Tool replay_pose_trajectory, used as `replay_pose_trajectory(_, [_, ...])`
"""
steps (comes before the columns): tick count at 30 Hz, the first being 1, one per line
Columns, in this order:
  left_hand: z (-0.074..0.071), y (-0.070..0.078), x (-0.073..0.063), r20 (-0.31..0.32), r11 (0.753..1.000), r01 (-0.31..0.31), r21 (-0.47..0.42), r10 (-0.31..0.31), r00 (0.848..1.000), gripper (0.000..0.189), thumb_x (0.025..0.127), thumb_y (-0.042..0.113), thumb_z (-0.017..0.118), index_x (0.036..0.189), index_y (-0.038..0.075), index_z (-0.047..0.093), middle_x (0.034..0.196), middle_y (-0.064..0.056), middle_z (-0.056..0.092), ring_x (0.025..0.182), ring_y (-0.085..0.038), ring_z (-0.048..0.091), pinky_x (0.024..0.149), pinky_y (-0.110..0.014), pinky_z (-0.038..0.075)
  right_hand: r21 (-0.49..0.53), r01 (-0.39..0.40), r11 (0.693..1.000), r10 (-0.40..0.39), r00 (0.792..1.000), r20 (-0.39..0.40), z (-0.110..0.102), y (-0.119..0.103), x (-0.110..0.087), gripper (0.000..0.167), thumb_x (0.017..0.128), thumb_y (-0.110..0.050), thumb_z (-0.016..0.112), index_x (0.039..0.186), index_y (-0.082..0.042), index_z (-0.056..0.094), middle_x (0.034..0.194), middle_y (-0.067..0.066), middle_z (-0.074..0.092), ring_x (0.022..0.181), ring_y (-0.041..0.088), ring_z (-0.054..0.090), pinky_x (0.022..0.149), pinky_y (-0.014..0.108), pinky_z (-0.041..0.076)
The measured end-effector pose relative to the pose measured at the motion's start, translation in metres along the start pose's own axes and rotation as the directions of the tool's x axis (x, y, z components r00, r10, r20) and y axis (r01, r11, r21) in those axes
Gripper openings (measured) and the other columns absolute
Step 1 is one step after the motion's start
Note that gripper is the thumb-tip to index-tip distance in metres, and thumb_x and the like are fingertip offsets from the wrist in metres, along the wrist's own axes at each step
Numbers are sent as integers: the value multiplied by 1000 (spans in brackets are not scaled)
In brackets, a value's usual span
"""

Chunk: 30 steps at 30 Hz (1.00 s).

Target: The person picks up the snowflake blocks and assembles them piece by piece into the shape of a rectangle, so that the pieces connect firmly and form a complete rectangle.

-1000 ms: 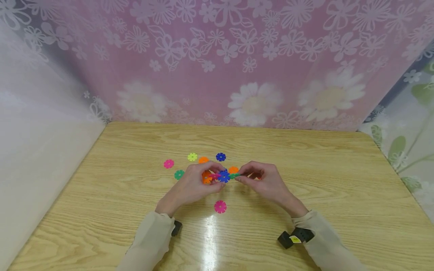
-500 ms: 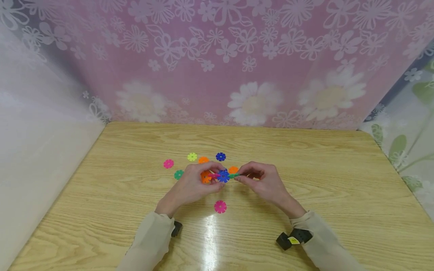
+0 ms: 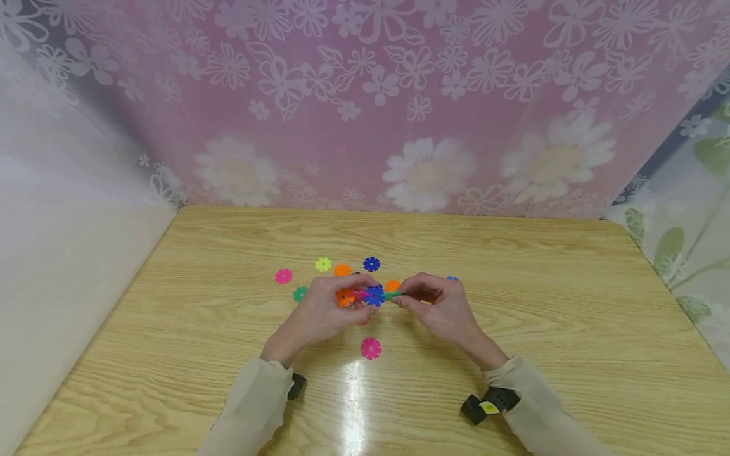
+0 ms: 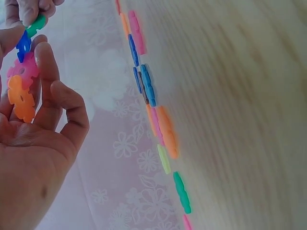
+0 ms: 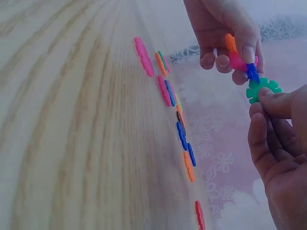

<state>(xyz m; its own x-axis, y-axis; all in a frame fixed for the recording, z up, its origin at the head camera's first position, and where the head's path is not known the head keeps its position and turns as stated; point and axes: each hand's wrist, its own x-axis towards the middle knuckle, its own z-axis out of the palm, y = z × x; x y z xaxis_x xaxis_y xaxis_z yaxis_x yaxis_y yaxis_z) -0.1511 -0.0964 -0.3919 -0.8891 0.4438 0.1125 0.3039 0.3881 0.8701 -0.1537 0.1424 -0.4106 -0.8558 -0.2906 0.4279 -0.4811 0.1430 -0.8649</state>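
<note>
Disc chain (image 3: pixel 359 296), above the table (image 3: pixel 570 304), runs lengthwise left to right: the left grip (image 3: pixel 318 311) pinches the blue disc (image 3: pixel 374 296); touching it crosswise on the right, the green end disc (image 3: pixel 391 296) sits pinched in the right grip (image 3: pixel 447 309).

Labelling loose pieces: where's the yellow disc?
In the head view, the yellow disc lies on the table, beyond the left hand, just left of an orange disc.

two hands (image 3: pixel 327 308), four joined discs (image 4: pixel 29 64) and thirteen loose discs (image 3: pixel 371 353).
</note>
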Motion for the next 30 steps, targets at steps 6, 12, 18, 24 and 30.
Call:
replay_pose_trajectory(6, [0,-1,1,-16,1000,-18,8,18,1000,23,90,22,78,113,27,74,98,12,76,87,-8,69,63,-22,50,42,-31,999,33,999,-31,4,-1,-1,14,82,11,78,89,0,73,79,13,72,69,10,70,63,21,57])
replay_pose_trajectory(12, [-1,-2,1,-14,999,-36,9,36,999,25,91,19,78,114,26,75,100,8,77,91,-8,70,65,-22,50,28,-17,999,18,999,-29,6,0,-2,12,84,10,77,90,1,72,81,16,72,71,17,71,67,22,59])
replay_pose_trajectory(18, [-1,-2,1,4,999,-36,-13,36,999,27,92,19,78,118,22,75,103,4,78,88,-10,70,62,-20,47,15,34,999,-34,999,-17,7,1,0,15,84,14,74,90,1,72,83,17,72,74,8,70,72,22,60])
replay_pose_trajectory(24, [-3,-2,1,8,1000,-19,-13,19,1000,28,91,19,78,119,23,75,98,3,78,78,-11,65,52,-19,38,15,31,999,-31,1000,-1,8,-1,2,12,86,12,74,92,3,71,84,20,72,76,6,70,71,21,60])
replay_pose_trajectory(30, [-3,-2,1,-18,1000,-26,0,26,999,27,92,18,78,119,19,75,96,2,78,68,-11,57,49,-18,33,78,-17,997,20,999,-34,13,-1,2,11,87,14,70,94,7,68,85,25,71,74,8,71,68,24,61])
